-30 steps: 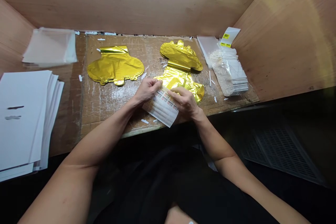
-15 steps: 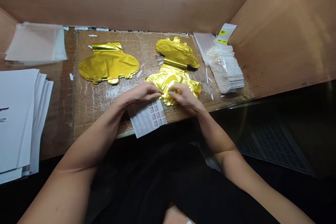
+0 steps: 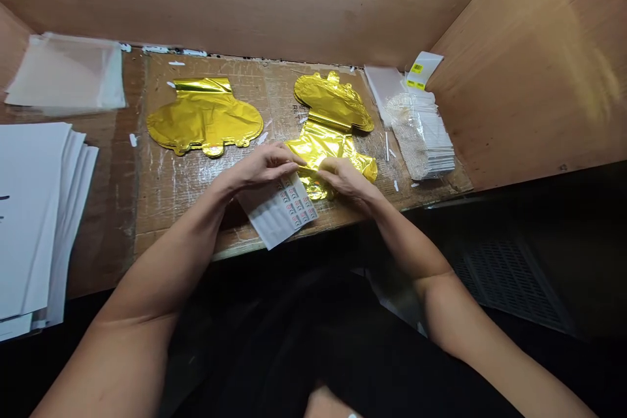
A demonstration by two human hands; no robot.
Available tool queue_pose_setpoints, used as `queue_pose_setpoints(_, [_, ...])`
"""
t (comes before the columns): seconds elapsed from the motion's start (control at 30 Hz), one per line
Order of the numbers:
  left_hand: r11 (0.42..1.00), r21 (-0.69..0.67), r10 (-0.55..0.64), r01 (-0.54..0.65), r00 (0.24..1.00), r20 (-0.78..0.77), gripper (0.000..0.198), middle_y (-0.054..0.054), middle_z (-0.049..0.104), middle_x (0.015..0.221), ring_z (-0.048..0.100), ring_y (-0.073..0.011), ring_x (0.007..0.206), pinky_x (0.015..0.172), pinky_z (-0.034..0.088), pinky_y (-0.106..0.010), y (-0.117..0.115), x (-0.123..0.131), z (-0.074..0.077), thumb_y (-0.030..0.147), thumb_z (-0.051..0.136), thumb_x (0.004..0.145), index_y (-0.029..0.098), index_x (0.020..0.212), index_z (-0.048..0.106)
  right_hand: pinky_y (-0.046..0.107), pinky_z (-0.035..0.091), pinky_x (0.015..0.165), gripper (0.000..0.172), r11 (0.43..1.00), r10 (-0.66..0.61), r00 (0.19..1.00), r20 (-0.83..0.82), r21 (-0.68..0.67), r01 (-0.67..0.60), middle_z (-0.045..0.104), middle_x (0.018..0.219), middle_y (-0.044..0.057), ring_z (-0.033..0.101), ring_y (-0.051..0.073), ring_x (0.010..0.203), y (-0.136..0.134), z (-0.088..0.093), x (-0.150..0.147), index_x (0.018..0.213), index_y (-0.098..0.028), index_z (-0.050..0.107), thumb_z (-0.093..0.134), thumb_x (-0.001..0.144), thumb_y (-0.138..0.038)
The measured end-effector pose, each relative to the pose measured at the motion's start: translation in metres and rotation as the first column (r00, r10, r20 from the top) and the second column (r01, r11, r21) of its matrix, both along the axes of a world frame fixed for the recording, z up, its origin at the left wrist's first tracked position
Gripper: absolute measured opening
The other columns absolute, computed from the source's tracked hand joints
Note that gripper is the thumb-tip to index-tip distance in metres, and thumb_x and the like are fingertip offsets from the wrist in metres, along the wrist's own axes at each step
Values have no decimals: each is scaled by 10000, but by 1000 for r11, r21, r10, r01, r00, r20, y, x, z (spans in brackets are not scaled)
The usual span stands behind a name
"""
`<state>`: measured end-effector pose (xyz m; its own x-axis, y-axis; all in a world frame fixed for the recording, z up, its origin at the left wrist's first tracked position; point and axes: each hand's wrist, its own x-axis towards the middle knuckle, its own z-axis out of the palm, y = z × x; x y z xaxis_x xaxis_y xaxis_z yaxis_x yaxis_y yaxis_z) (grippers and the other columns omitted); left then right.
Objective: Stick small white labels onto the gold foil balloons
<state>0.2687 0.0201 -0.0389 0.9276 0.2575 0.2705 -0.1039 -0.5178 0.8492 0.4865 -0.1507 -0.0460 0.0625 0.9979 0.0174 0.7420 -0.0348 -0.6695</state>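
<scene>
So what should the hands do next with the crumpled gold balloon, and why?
Probably smooth the gold balloon flat: it lies crumpled, and the left hand and right hand are both on it, with the label sheet just beside them.

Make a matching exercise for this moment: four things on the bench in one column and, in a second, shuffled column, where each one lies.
Things:
1. White paper stack
2. Printed label sheet
3. Plastic-wrapped white bundle
4. Crumpled gold foil balloon

Places:
A. Under the fingers of the left hand and right hand
B. Beside the right wooden wall
C. At the far left of the bench
D. At the bench's front edge, below the left hand

Pairs: 1-C, 2-D, 3-B, 4-A
</scene>
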Motion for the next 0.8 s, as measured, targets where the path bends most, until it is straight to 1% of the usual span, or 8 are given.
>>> queue_pose_setpoints(0.1, [974, -181, 146, -139, 989, 27, 424, -48, 651, 705, 534, -145, 654, 607, 397, -261, 0, -3, 6, 525, 675, 934, 150, 748, 742, 269, 376, 609, 256, 996, 7, 993, -119, -86, -18, 630, 680, -27, 495, 106, 614, 20, 20, 26, 794, -151, 704, 674, 979, -325])
queue_pose_setpoints(0.2, [940, -241, 249, -240, 968, 9, 502, 26, 402, 553, 334, -94, 528, 510, 243, -260, 0, 0, 5, 523, 664, 921, 176, 580, 541, 289, 439, 613, 294, 996, -84, 995, 51, -33, 86, 690, 715, 23, 565, 119, 630, 49, 54, 81, 790, -133, 713, 763, 957, -370])
queue_pose_setpoints(0.27, [926, -222, 313, -304, 950, 8, 515, 43, 310, 549, 272, -84, 522, 500, 194, -262, -2, 3, 2, 494, 650, 922, 194, 557, 444, 346, 504, 721, 439, 887, -454, 848, 272, 227, 402, 748, 848, 124, 684, 190, 809, 64, 77, 116, 788, -96, 703, 697, 1015, -471])
queue_pose_setpoints(0.37, [900, -229, 381, -372, 925, -6, 497, 42, 306, 556, 271, -85, 523, 492, 193, -256, -3, 6, 0, 485, 625, 921, 202, 568, 420, 531, 472, 1030, 516, 694, -714, 614, 337, 459, 555, 668, 1309, 329, 606, 357, 1294, 67, 93, 130, 1125, 16, 696, 556, 1092, -479])
queue_pose_setpoints(0.43, [887, -245, 399, -392, 917, -20, 484, 39, 327, 557, 288, -86, 523, 488, 206, -251, -4, 7, -1, 490, 619, 915, 200, 574, 435, 584, 438, 1106, 458, 724, -682, 639, 354, 448, 525, 624, 1405, 318, 558, 359, 1346, 56, 86, 107, 1318, -14, 645, 585, 1084, -403])
queue_pose_setpoints(0.5, [882, -249, 407, -401, 913, -26, 478, 37, 337, 558, 301, -88, 527, 490, 218, -246, -4, 8, -1, 492, 619, 912, 198, 578, 443, 529, 501, 1054, 361, 840, -528, 796, 297, 320, 438, 712, 1272, 214, 640, 305, 1196, 39, 68, 73, 1293, -100, 686, 585, 1071, -366])
queue_pose_setpoints(0.6, [882, -248, 405, -400, 914, -36, 474, 35, 346, 554, 319, -91, 530, 492, 230, -242, -4, 7, -2, 496, 614, 914, 196, 584, 454, 421, 565, 902, 301, 943, -276, 959, -72, 171, 284, 753, 1028, 101, 683, 227, 943, 18, 37, 32, 1172, -159, 729, 674, 996, -397])
queue_pose_setpoints(0.8, [896, -213, 388, -389, 920, -48, 490, 33, 335, 576, 294, -86, 535, 492, 211, -250, -2, 6, 0, 503, 612, 909, 202, 573, 423, 337, 576, 860, 432, 962, -161, 756, -634, 71, 264, 730, 999, 37, 667, 170, 898, -3, 17, 21, 1057, -200, 713, 906, 774, -462])
